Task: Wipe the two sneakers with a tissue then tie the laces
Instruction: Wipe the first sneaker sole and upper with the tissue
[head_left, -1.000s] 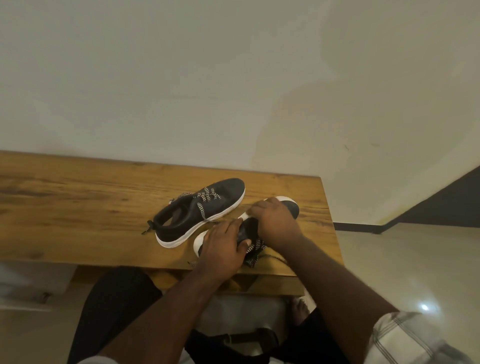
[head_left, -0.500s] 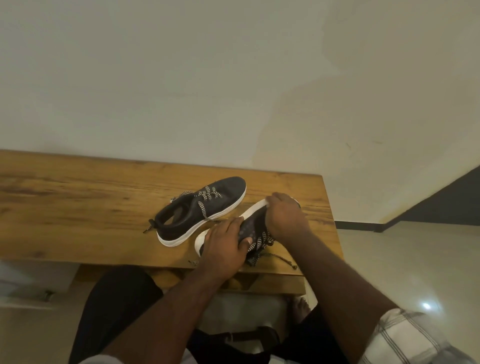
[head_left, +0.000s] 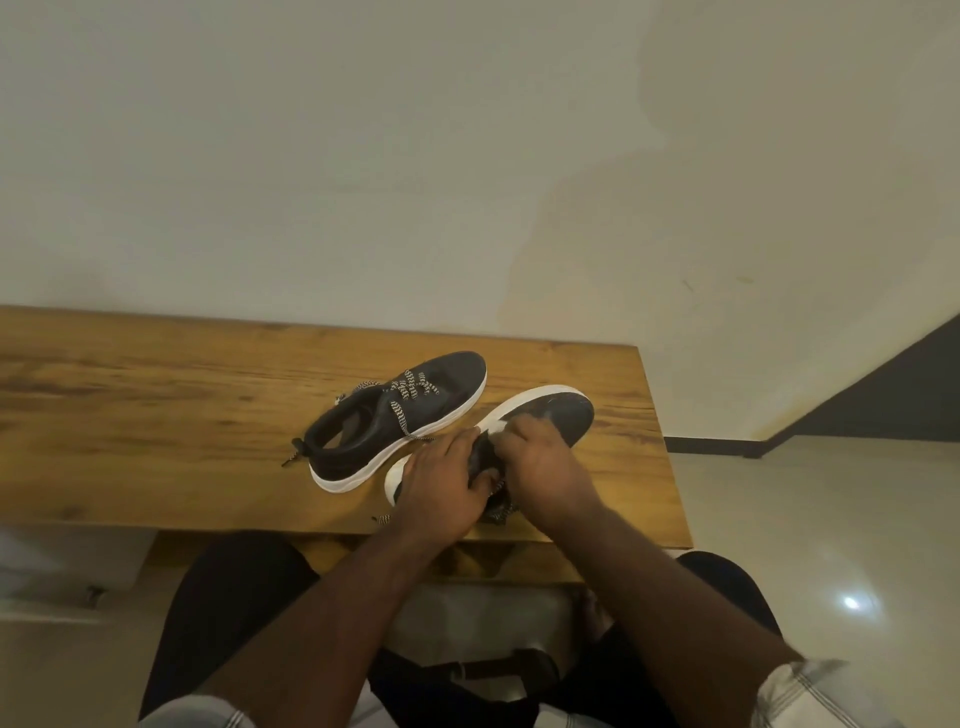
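Two black sneakers with white soles lie on the wooden table (head_left: 156, 415). The far sneaker (head_left: 415, 410) rests on its sole, its patterned laces loose. The near sneaker (head_left: 556, 415) is tilted onto its side with its toe pointing away to the right. My left hand (head_left: 441, 483) grips its heel end. My right hand (head_left: 545, 467) is curled over its middle, pinching a small white tissue (head_left: 493, 427) against the upper. Loose laces (head_left: 498, 512) hang below my hands. Both hands hide the middle of the near sneaker.
The table's right end (head_left: 670, 457) is close to the near sneaker, and its front edge lies just under my hands. A pale wall stands behind the table. Tiled floor (head_left: 831, 519) lies to the right. My knees are under the table.
My right hand slid back from the near sneaker's toe to its middle, uncovering the toe. The left hand kept its hold on the heel end. The far sneaker stayed put.
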